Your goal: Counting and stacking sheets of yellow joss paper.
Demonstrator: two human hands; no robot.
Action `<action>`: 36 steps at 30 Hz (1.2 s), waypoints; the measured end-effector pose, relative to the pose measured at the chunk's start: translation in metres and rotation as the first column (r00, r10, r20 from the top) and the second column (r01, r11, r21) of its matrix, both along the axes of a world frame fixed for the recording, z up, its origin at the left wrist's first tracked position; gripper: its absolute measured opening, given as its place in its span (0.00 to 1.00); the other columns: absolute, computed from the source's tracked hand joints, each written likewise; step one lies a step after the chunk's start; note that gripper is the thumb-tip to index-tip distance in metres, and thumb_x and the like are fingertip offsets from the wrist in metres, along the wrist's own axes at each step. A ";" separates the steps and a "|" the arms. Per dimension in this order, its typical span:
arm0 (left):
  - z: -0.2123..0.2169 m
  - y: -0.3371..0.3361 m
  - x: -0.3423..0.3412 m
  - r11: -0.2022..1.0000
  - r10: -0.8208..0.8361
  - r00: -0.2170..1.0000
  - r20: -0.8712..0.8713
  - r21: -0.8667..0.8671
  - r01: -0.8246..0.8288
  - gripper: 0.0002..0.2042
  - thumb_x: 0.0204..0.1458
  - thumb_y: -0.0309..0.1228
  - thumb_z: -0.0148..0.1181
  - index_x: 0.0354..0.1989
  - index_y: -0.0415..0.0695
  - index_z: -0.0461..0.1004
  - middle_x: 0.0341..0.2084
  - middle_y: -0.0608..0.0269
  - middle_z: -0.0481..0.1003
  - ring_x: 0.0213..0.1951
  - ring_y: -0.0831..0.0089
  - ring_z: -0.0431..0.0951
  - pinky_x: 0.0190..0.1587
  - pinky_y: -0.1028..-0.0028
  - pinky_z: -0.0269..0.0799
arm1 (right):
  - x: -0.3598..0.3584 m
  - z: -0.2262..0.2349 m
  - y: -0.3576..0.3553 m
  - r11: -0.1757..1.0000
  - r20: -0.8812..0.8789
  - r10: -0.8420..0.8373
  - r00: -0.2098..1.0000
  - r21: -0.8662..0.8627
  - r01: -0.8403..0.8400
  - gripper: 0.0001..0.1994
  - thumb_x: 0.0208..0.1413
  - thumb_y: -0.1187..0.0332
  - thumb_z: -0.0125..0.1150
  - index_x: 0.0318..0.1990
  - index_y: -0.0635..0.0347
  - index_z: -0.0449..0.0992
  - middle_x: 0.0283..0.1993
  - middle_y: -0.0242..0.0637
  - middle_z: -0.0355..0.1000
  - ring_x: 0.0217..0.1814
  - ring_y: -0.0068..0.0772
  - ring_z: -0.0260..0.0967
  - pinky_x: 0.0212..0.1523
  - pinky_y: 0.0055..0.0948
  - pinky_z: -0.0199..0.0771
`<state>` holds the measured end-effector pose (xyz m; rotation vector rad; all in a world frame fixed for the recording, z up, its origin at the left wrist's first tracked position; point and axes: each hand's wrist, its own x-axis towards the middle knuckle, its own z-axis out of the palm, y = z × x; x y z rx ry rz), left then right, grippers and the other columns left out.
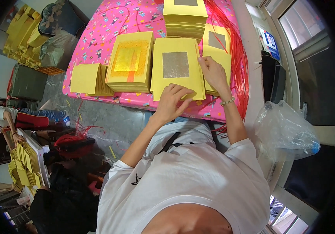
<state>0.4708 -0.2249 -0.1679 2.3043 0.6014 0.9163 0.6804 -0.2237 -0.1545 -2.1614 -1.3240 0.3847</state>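
In front of me a stack of yellow paper sheets (175, 85) lies on the bed-like surface, its top sheet bearing a silver-grey square. My left hand (171, 101) rests at the stack's lower edge, fingers laid over the paper and thumb apart from them. At the right edge, my right hand (214, 74) has its fingers closed on the sheets' border. Left of this stack stands a thick yellow block of paper (146, 50) with a gold square and orange printing. Another pile with a grey square (217, 40) sits partly under my right hand.
A tall yellow paper stack (185, 21) stands farther back, and a folded yellow bundle (85, 78) lies left. Red plastic strands (239, 74) trail along the pink patterned cover's (97, 39) right side. A clear plastic bag (286, 128) hangs at right. Another person (9, 117) handles yellow paper at left.
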 end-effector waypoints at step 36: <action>0.024 0.060 -0.004 0.849 0.256 0.787 0.561 -0.520 0.094 0.09 0.54 0.22 0.56 0.43 0.40 0.67 0.34 0.69 0.69 0.37 0.82 0.68 0.41 0.80 0.64 | -0.036 0.004 -0.017 0.694 -0.452 0.528 0.718 0.718 -0.059 0.16 0.59 0.72 0.53 0.52 0.65 0.61 0.46 0.34 0.65 0.50 0.24 0.61 0.52 0.25 0.62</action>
